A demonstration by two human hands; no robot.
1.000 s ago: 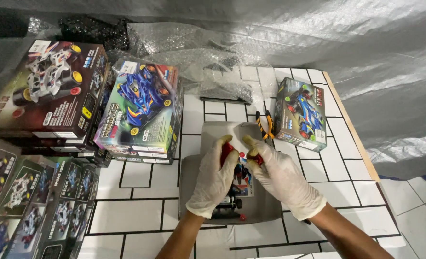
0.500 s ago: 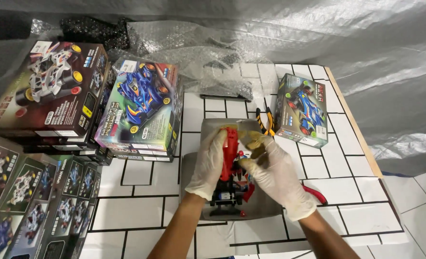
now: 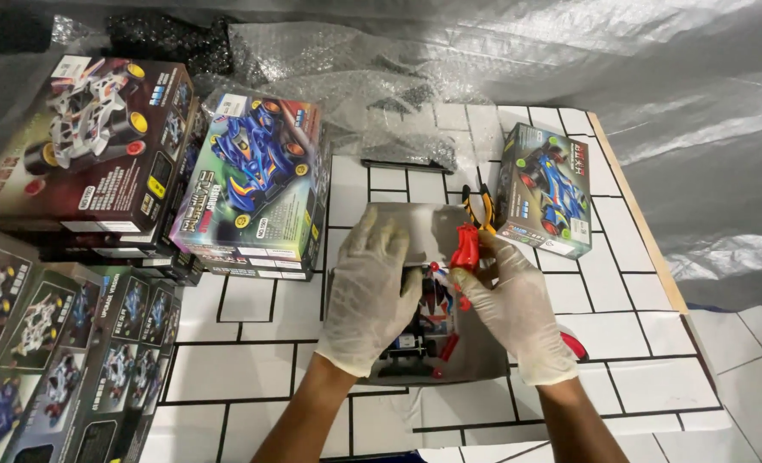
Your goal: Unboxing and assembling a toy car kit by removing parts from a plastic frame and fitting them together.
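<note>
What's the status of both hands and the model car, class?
Left hand on grey tray. Right hand pinching red part. Toy car beneath. Pliers nearby.

Stacked toy-car boxes (image 3: 248, 184) left; bubble wrap (image 3: 355, 77) behind; possibly pliers (image 3: 482, 208).

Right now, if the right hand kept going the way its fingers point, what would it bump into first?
The right hand points up and to the left, pinching a red part. Going straight on, it would probably meet the grey tray first, then the left hand's fingers. How high each sits is hard to judge.
</note>
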